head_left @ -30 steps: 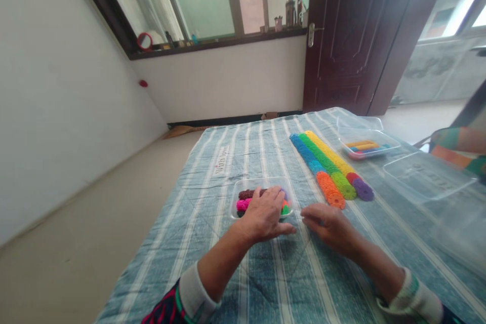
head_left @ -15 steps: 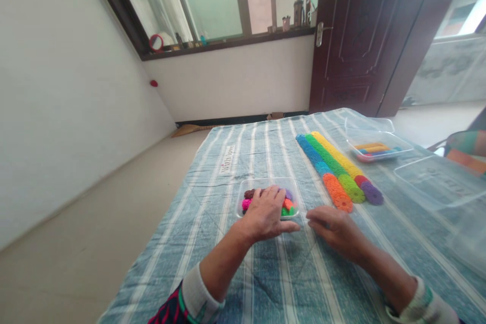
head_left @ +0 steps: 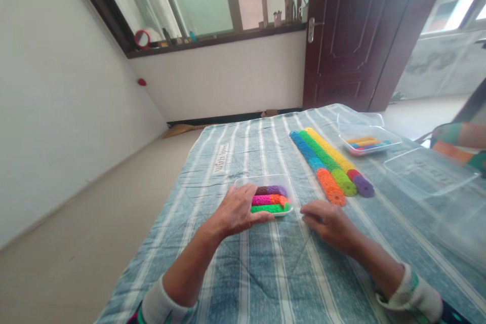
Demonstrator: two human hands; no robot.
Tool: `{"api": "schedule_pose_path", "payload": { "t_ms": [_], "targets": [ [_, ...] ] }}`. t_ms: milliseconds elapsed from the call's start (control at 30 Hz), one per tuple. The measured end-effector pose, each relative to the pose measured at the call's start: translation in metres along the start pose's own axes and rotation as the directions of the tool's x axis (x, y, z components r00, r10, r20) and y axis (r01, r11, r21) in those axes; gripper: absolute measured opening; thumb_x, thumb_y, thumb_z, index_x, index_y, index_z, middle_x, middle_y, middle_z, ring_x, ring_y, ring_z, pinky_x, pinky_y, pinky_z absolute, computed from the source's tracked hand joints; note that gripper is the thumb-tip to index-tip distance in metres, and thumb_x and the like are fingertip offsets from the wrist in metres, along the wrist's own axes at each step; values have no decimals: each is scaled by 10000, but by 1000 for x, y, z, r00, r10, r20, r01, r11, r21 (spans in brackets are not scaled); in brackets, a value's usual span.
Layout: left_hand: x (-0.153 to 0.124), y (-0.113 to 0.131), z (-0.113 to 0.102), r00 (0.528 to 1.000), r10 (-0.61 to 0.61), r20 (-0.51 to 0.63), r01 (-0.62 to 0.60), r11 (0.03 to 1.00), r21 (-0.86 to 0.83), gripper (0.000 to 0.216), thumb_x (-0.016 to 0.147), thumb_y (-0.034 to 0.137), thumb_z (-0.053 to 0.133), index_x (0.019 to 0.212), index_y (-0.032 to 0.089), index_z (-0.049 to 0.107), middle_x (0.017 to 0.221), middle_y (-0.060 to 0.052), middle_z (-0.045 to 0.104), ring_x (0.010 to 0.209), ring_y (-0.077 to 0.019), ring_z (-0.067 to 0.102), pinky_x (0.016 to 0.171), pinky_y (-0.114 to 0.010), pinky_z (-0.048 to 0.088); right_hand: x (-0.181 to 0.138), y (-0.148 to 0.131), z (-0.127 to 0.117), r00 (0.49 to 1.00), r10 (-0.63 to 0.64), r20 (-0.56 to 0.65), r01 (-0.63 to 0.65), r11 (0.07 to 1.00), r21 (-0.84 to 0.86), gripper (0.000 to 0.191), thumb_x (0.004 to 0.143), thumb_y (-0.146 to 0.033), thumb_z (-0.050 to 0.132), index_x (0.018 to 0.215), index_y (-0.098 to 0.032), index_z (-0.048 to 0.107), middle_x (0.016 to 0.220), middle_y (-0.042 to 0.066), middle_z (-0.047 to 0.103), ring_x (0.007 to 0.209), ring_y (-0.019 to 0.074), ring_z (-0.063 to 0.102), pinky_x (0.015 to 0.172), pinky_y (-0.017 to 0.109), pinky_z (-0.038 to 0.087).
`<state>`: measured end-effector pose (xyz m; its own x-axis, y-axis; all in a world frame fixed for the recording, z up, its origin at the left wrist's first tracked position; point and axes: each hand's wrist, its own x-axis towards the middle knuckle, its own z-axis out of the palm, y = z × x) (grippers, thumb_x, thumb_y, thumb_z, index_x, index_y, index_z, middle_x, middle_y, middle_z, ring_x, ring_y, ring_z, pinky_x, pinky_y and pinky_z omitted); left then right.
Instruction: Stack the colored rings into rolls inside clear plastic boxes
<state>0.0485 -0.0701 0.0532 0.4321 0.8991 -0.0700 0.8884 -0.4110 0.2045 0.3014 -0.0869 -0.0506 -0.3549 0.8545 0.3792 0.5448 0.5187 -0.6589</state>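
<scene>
A: Where is the small clear tray (head_left: 266, 178) sitting?

B: It is lying on the striped cloth (head_left: 246, 273), right in front of the person. It is holding coloured rolls (head_left: 270, 200) packed side by side: green nearest, pink and orange in the middle, maroon and purple farthest. Their long axis is running left to right, along the tray's near edge.

A: Which hand is closer?

B: The left hand (head_left: 237, 210). It is resting over the tray's left end with its fingers spread flat and gripping nothing, the thumb lying along the near rim. The rolls are showing just to the right of its fingertips.

A: And the other one?

B: The right hand (head_left: 328, 223) is lying on the cloth just right of the tray, apart from it, with its fingers loosely curled. Whether anything is pinched under them cannot be told.

A: Anything beyond?

B: Long rows of coloured discs (head_left: 326, 164) are stretching away on the right. Past them a second tray (head_left: 391, 140) of sticks is sitting, with an empty clear tray (head_left: 429, 174) beside it.
</scene>
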Motion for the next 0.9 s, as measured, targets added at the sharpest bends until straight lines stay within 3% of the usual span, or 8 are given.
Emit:
{"api": "schedule_pose_path", "payload": {
  "t_ms": [300, 667, 900],
  "targets": [
    [5, -20, 1, 997, -75, 34, 76, 997, -23, 743, 783, 654, 556, 1349, 184, 447, 1344, -165, 566, 1242, -351, 513, 1120, -628, 184, 2, -2, -2, 1000, -13, 0, 13, 1000, -1, 142, 849, -177, 556, 891, -210, 687, 874, 51, 718, 846, 212, 656, 763, 344, 501],
    [6, -26, 6, 996, -91, 12, 91, 996, -14, 754, 839, 602, 508, 1410, 128, 379, 1424, -194, 489, 1324, -320, 443, 1147, -603, 146, 4, -3, -5, 1000, -26, 12, 26, 1000, -3, 132, 846, -158, 562, 885, -206, 679, 865, 44, 716, 853, 206, 656, 760, 327, 492],
    [1, -23, 4, 996, -89, -3, 89, 996, -12, 674, 843, 585, 518, 1372, 175, 434, 1409, -162, 516, 1309, -322, 464, 1155, -594, 146, 4, -3, -4, 999, -42, 7, 42, 999, -12, 138, 842, -156, 563, 888, -210, 681, 868, 42, 717, 841, 197, 654, 755, 319, 489]
  ]
}}
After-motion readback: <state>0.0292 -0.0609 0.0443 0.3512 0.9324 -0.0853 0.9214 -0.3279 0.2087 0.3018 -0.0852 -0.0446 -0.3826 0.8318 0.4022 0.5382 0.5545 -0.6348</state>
